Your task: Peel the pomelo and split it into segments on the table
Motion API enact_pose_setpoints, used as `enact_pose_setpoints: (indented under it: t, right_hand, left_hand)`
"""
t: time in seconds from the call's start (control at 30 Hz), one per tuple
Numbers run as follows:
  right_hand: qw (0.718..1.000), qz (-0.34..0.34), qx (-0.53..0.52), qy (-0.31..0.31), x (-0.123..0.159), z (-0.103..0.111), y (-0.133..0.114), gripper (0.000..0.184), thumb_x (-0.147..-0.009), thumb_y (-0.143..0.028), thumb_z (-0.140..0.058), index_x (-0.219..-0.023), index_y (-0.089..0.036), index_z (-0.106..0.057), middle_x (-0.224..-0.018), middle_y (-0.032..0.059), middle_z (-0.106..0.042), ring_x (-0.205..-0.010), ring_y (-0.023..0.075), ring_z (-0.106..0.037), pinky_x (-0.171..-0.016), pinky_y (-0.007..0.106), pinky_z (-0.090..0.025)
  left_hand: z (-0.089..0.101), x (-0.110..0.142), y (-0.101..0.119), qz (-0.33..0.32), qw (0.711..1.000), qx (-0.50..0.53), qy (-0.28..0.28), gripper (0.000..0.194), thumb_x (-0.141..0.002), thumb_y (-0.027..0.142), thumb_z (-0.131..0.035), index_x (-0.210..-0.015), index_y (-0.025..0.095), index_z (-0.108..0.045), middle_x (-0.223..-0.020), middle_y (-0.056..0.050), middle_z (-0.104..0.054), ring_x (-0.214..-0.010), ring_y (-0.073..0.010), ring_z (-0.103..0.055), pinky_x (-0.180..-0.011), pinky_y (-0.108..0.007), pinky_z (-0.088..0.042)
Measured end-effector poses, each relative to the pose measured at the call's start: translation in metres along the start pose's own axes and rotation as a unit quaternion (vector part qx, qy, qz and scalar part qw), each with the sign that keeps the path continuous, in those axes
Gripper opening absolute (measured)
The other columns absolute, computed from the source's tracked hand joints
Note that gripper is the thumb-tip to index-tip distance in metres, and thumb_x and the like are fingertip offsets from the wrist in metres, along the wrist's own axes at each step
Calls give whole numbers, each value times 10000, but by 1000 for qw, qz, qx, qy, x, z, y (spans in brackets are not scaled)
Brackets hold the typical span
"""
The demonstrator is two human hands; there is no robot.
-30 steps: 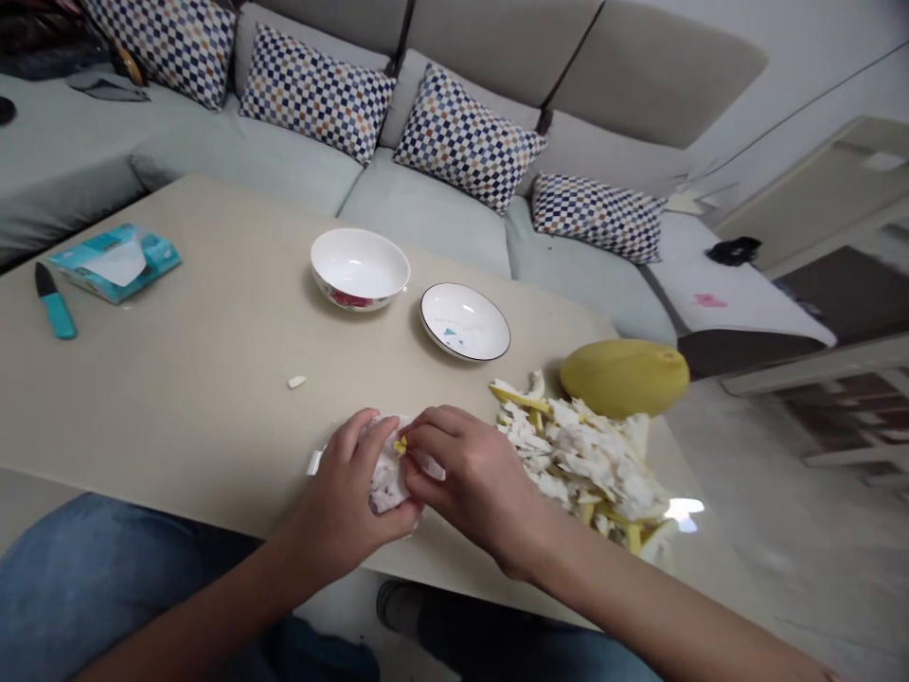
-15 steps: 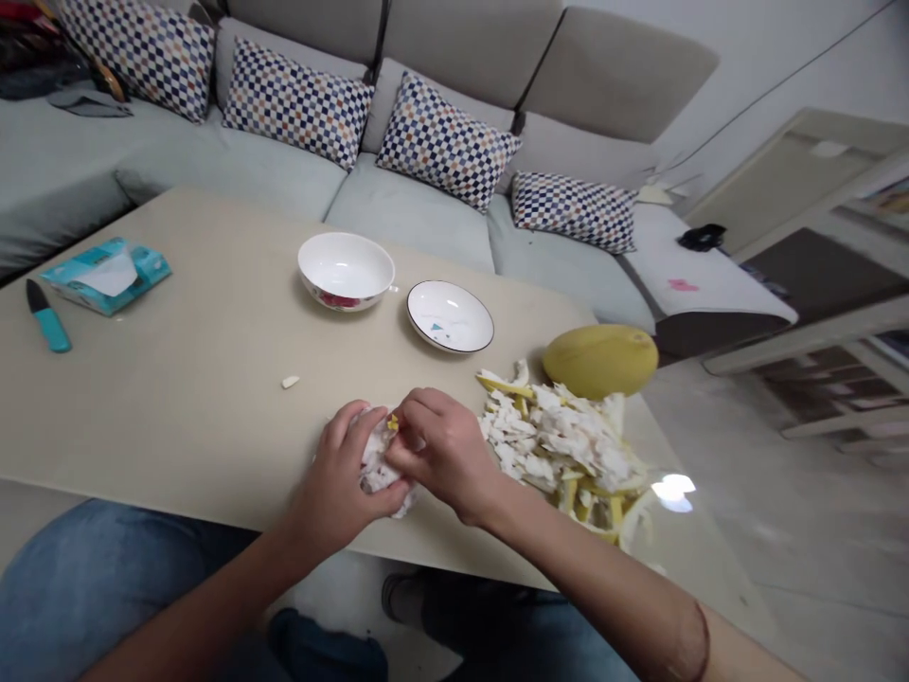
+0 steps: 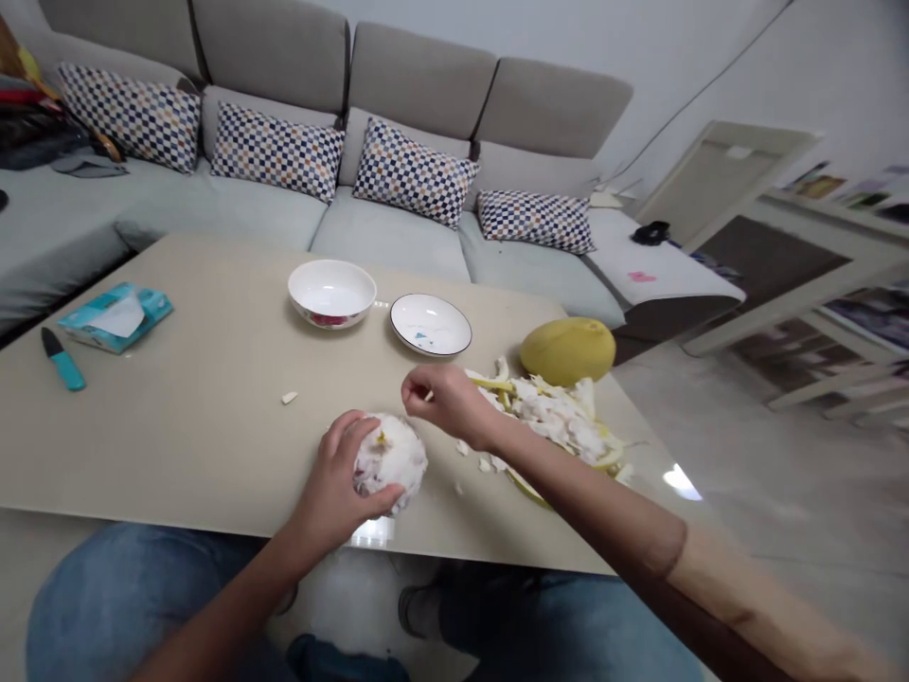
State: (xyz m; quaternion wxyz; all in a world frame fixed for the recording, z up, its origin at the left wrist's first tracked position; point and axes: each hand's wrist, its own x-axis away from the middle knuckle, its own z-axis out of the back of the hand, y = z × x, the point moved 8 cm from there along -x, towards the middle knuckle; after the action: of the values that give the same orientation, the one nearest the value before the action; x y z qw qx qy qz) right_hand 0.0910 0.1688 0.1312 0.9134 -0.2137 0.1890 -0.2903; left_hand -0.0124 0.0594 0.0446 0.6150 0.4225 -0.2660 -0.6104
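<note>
A peeled pomelo (image 3: 403, 453), still coated in white pith with a small yellow bit on top, rests on the table near its front edge. My left hand (image 3: 341, 478) is wrapped round its left side, thumb at the front and fingers over the top. Just above and right of the fruit, apart from it, is my right hand (image 3: 451, 403). Its fingertips are pinched together; a pale speck shows by them, too small to name. To the right lies a heap of pomelo peel and pith (image 3: 561, 417), partly hidden behind my right forearm.
A whole yellow pomelo (image 3: 568, 350) lies behind the heap. Beyond my hands stand a white bowl (image 3: 332, 294) and a shallow plate (image 3: 431, 325). At left are a tissue pack (image 3: 117, 317) and a teal-handled knife (image 3: 63, 360). One pale scrap (image 3: 289, 398) lies mid-table.
My right hand has come away from the pomelo's top, moving up and right with its fingers pinched. More of the fruit shows. My left hand keeps its hold. The camera view has shifted.
</note>
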Motion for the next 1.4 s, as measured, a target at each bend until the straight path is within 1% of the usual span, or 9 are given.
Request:
enact_pose_setpoints:
  t: [0.2,0.37,0.47,0.57,0.73,0.9,1.2,1.33,1.4]
  right_hand:
    - [994,-31,-101,12,33,4,-8,195,-819,-108,-567,-902,-208,-712,-904,36,-710,-808,149,-648,-696,260,-552]
    - [993,-16,-105,43,45,-2,-12,194,-857,-152,-590,-997,-203,-715,-985,66,-708,-858,179,-647,-753,322,-568]
    - [996,22,-60,69,47,-6,-14,224,-860,-164,-627,-1060,-210,-716,-1033,72,-717,-915,213,-638,-825,385,-542]
    - [994,45,-50,90,49,-8,-15,224,-865,-170,-643,-1069,-216,-725,-1067,76,-721,-966,231,-631,-866,407,-523]
    - [992,34,-59,107,50,-9,-12,195,-837,-156,-683,-1018,-204,-734,-1043,65,-733,-935,226,-625,-842,392,-520]
    - [992,51,-47,101,49,-9,-17,175,-855,-147,-667,-1015,-180,-729,-1016,72,-732,-921,227,-608,-826,383,-516]
    - [997,61,-2,40,33,-15,-31,143,-853,-158,-661,-977,-182,-729,-948,82,-687,-896,226,-590,-772,350,-496]
    - [997,61,4,35,33,-16,-31,133,-863,-138,-616,-941,-192,-711,-948,78,-703,-875,217,-599,-765,346,-497]
    - [997,60,-4,47,34,-16,-30,136,-871,-143,-608,-942,-200,-708,-954,76,-707,-880,216,-609,-776,348,-502]
  left_hand:
    - [5,0,-2,2,1000,16,-2,668,-783,330,-734,-1381,276,-442,-1488,-122,-375,-1391,-302,-391,-1133,-485,-377]
    - [33,-8,29,-48,993,-59,87,353,-864,272,-641,-1211,239,-585,-1250,-92,-580,-1206,-251,-536,-1052,-429,-429]
    - [38,-15,51,-103,988,-103,58,186,-890,201,-582,-1065,235,-635,-1050,-46,-679,-1021,-213,-609,-927,-373,-469]
    - [39,-21,58,-105,988,-115,20,131,-864,155,-568,-945,221,-648,-947,-24,-702,-925,-194,-628,-846,-330,-475]
    - [42,-28,34,10,999,-37,15,97,-796,187,-608,-861,208,-678,-844,-6,-692,-764,-155,-616,-748,-280,-483]
    - [32,-32,8,102,990,101,10,101,-742,209,-618,-825,184,-669,-746,7,-629,-661,-124,-528,-640,-244,-450]
    - [30,-31,8,95,979,172,52,216,-709,160,-617,-921,190,-590,-789,24,-605,-720,-103,-551,-698,-217,-453]
    - [33,-34,7,110,972,207,-14,119,-770,208,-625,-878,187,-580,-704,37,-580,-679,-103,-580,-672,-217,-483]
    - [37,-33,12,88,979,177,-45,114,-817,222,-608,-925,186,-618,-809,5,-622,-735,-112,-606,-715,-238,-515]
